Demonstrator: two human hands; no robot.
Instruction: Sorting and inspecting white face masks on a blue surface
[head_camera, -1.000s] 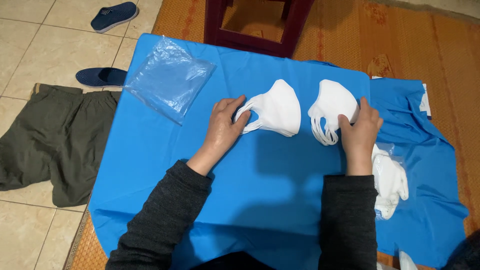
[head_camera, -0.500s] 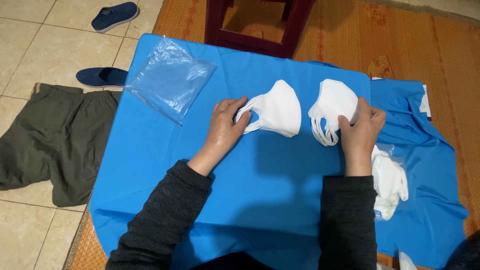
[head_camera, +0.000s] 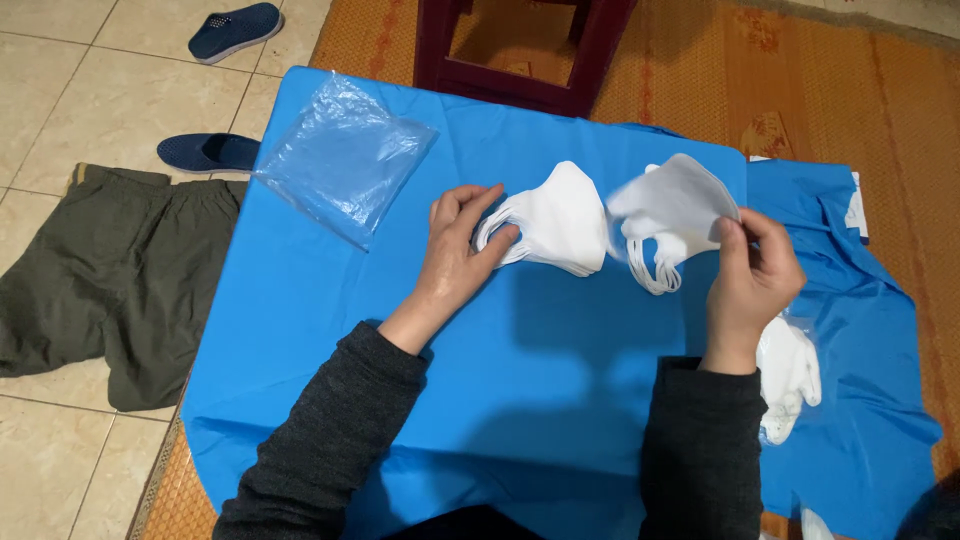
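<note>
On blue cloth (head_camera: 520, 400): left hand (head_camera: 455, 262) flat, fingers spread loosely over the ear-loop end of a white face mask stack (head_camera: 560, 222), gripping nothing; right hand (head_camera: 755, 280) pinching a second white mask (head_camera: 675, 205) by its right edge, lifted just beside the stack; clear plastic bag (head_camera: 345, 155) lying well left.

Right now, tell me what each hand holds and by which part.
The right hand pinches a white mask by its right edge. The left hand rests on a mask stack's ear loops, holding nothing.
</note>
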